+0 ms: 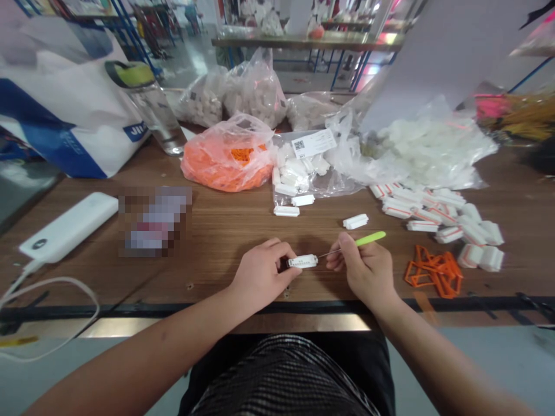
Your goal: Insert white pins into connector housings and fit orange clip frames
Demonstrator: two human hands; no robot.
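My left hand pinches one end of a small white plastic housing, which has a row of dark marks along its face. In my right hand is a thin metal pick with a lime-green handle. Its tip meets or nearly meets the right end of the housing; exact contact is too small to tell. Just beyond my right hand lies a loose white housing. To the right of that hand is a pile of orange rectangular frames.
White pieces with orange bands are heaped at the right. Behind the hands stand an orange-filled bag and an open bag of white housings. A power bank, a pixelated patch and a water bottle occupy the left.
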